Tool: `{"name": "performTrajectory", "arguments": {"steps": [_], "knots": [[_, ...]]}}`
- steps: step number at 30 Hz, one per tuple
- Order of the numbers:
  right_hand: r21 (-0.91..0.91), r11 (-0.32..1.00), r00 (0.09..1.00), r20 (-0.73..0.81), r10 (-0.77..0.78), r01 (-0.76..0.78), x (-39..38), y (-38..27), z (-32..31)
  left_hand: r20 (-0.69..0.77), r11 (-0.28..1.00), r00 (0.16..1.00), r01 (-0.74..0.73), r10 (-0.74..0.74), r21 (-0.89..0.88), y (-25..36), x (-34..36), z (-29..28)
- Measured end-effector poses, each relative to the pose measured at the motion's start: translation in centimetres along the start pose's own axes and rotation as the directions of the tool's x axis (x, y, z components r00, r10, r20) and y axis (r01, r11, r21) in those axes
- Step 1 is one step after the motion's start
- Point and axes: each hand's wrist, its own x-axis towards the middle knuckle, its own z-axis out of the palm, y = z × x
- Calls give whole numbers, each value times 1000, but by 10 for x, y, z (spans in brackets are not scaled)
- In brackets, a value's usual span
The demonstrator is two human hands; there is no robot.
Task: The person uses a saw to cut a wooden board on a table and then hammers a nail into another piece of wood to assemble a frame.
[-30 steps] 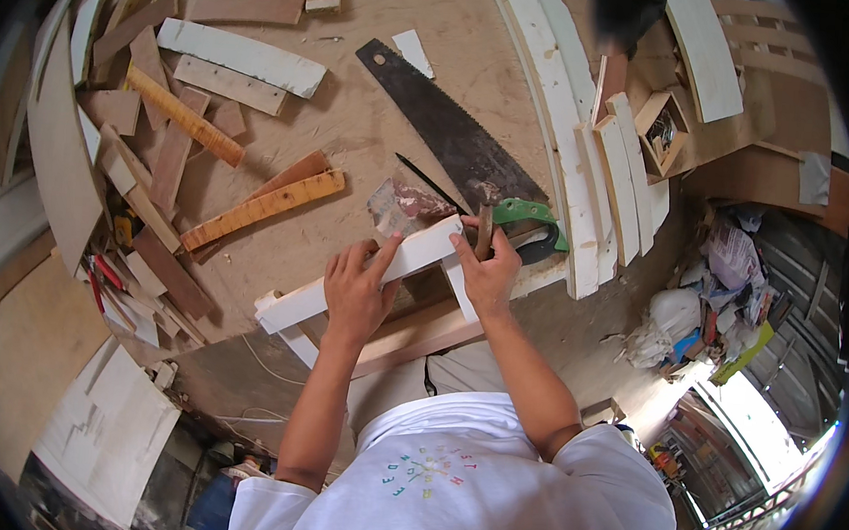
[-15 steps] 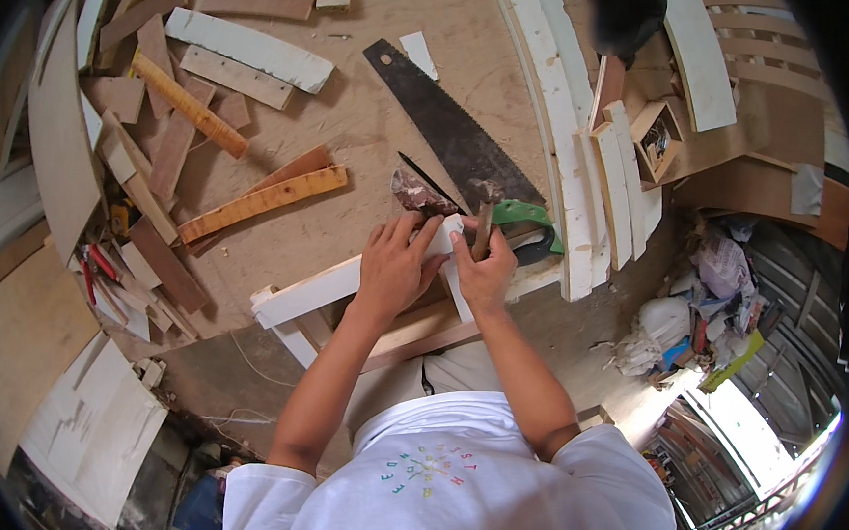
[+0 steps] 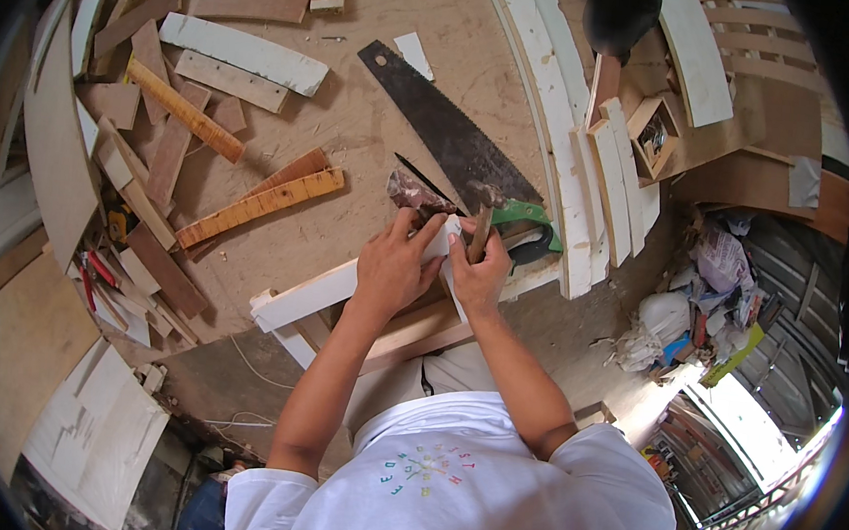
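Observation:
My left hand (image 3: 392,265) lies over the white strip of a wooden frame (image 3: 306,291), its fingers curled round the strip near the right corner. Close beside it, my right hand (image 3: 479,272) is closed on the wooden handle of a hammer (image 3: 480,231), its head pointing away from me. The right thumb rests by that same frame corner; whether the fingertips pinch a nail there is hidden. Just beyond the hands sit a crumpled dark-red and white bundle (image 3: 414,193) and a thin dark pointed rod (image 3: 421,174). A handsaw (image 3: 449,124) with a green handle lies right behind the hammer.
Wood offcuts (image 3: 171,154) are heaped across the table's left side, with red-handled pliers (image 3: 86,286) among them. Long white boards (image 3: 544,106) run along the right. A small wooden box (image 3: 653,136) of metal bits stands past them. Plastic bags (image 3: 663,326) pile up on the floor at right.
The view has shifted a little, so the table's things sit slightly further left. The hammer leans slightly more to the left; both hands keep their places on the frame and hammer.

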Motion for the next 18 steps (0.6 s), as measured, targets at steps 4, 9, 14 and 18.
{"name": "performTrajectory", "arguments": {"steps": [4, 9, 14, 18], "knots": [[-2, 1000, 1000, 1, 9, -9, 0, -1, 0, 57, 999, 998, 31, -30, -13, 5, 4, -8], [16, 1000, 1000, -16, -2, 2, -1, 1, 2, 99, 999, 994, 45, -43, -13, 7, 6, -11], [28, 999, 1000, -2, 18, -18, -2, 3, 2, 100, 999, 994, 37, -34, -26, 4, 7, -11], [38, 999, 1000, -23, -6, 6, -3, 5, 4, 95, 999, 995, 30, -27, -30, 3, 7, -9]]}}
